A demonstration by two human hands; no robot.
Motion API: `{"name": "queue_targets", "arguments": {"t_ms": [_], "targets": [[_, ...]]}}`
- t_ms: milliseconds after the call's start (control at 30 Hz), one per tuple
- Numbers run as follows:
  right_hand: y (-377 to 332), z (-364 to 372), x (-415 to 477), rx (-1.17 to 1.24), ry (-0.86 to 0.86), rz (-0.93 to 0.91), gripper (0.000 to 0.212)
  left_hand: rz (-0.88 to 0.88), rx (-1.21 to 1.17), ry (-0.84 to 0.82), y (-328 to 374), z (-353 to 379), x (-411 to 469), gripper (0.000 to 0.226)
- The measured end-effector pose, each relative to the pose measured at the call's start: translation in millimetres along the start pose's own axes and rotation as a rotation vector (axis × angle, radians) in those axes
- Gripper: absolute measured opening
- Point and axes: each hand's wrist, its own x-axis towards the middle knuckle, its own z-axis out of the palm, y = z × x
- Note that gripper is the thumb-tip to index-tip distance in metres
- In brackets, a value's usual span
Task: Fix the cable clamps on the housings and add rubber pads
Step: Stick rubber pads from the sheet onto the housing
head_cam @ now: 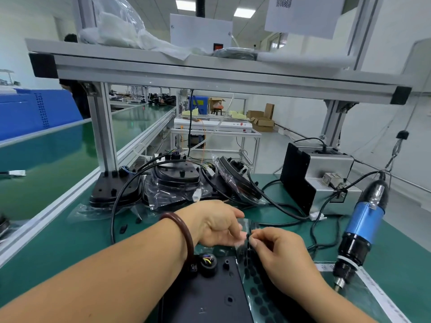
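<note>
The pad sheet (254, 271), a clear film carrying rows of round black rubber pads (258, 300), sits at 6 o'clock of the view; it rises from the right edge of the near housing (210, 297) up into both hands. My left hand (217, 226) has its fingers curled and pinches the upper edge of the film; my right hand (279, 250) pinches the film just below, thumb against forefinger, the two hands nearly touching. The housing is a flat black shell lying on the green mat (70, 248); a round grommet (208, 264) with coloured wires stands at its 12 o'clock end. A dark red bracelet (185, 236) circles the left wrist. At 3 o'clock of the hands a blue and black electric screwdriver (362, 226) hangs tip down; a white printed strip (375, 290) lies beneath it, its characters too small to read. At 1 o'clock stands a silver screw feeder (326, 173); at 12 o'clock, bagged black housings (175, 183) with cables. Top right, a white paper (303, 15) bears a QR code; no brand is legible.
</note>
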Motion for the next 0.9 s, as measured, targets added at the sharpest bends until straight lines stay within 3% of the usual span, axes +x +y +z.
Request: {"name": "queue_targets", "arguments": {"t_ms": [133,367,900], "targets": [[-1.4,0.2,-1.9,0.020,0.035,-0.029,0.031,0.051,0.002,-0.021,1.0,1.5,-4.3,0.058],[-2.6,2.4,0.4,0.009,0.093,-0.033,0.013,0.053,-0.043,-0.016,3.9,5.0,-7.9,0.044],[-4.2,5.5,1.9,-0.048,0.147,-0.010,0.016,0.087,-0.028,0.047,3.0,11.6,-12.6,0.029]]}}
